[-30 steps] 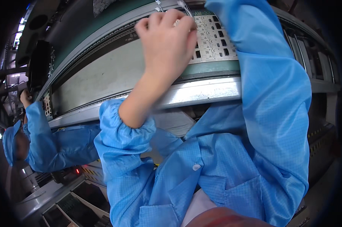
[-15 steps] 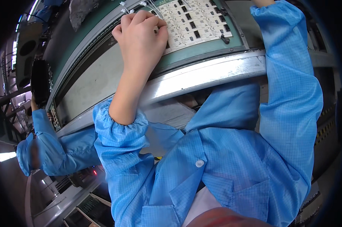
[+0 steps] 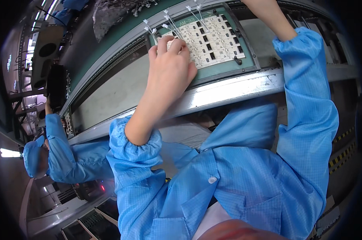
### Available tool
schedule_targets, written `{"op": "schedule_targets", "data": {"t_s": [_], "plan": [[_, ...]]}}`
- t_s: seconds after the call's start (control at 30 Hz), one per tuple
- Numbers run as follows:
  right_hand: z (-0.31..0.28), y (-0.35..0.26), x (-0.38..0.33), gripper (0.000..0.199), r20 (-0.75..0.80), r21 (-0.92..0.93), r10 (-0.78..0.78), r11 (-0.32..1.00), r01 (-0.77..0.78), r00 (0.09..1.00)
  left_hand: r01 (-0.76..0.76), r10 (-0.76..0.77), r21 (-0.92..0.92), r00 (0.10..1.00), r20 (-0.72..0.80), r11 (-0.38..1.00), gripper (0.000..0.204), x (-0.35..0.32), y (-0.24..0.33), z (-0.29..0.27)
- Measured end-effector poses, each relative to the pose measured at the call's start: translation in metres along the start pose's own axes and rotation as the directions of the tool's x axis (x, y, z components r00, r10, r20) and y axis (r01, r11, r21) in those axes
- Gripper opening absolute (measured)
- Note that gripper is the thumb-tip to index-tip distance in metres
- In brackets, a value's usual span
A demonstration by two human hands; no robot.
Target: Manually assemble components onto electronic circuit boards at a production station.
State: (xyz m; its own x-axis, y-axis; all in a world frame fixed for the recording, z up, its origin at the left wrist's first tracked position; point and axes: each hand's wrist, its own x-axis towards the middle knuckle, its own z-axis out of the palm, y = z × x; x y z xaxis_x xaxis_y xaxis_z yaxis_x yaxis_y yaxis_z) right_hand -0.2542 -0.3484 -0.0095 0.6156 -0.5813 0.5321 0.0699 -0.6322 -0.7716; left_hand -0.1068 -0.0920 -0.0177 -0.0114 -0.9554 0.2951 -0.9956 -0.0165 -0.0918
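Observation:
My left hand (image 3: 171, 70) is over the left part of a white circuit board panel (image 3: 219, 46), its fingers bent down onto it. The fingertips are hidden, so whatever they hold cannot be made out. My thumb sits apart from the index finger, on the side toward the panel's middle. Rows of black components dot the panel, which lies in a green carrier (image 3: 245, 62). White connectors on thin leads (image 3: 169, 20) stand up along its far edge. Of my right arm, the sleeve and bare forearm (image 3: 271, 18) show; the hand lies beyond the top edge.
A metal rail (image 3: 229, 88) runs between me and the carrier. A clear plastic bag (image 3: 109, 18) and loose white-ended leads (image 3: 139, 6) lie on the far side. To the left, a person in blue (image 3: 59, 148) works on the same line beside a black box (image 3: 57, 88).
The view has shifted, showing more of the leads and my right forearm. My left hand has moved right across the panel, and its thumb is now farther from the index finger.

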Motion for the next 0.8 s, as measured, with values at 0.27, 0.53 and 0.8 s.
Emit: {"op": "schedule_targets", "data": {"t_s": [0.27, 0.53, 0.8], "plan": [[0.005, -0.007, -0.025, 0.021, -0.032, 0.099, 0.038, 0.995, -0.035, 0.999, 0.330, -0.323, 0.015, 0.932, -0.167, 0.944, 0.025, 0.061, -0.180, 0.030], [0.026, -0.009, -0.056, 0.014, -0.074, -0.445, -0.181, 0.886, 0.130, 0.981, 0.270, -0.296, 0.452, 0.955, -0.014, 0.850, 0.032, 0.082, -0.214, 0.067], [0.040, -0.005, -0.062, 0.010, 0.354, -0.598, -0.370, 0.617, 0.512, 0.859, 0.084, -0.204, -0.221, 0.770, -0.604, 0.972, 0.010, 0.092, -0.216, 0.068]]}}
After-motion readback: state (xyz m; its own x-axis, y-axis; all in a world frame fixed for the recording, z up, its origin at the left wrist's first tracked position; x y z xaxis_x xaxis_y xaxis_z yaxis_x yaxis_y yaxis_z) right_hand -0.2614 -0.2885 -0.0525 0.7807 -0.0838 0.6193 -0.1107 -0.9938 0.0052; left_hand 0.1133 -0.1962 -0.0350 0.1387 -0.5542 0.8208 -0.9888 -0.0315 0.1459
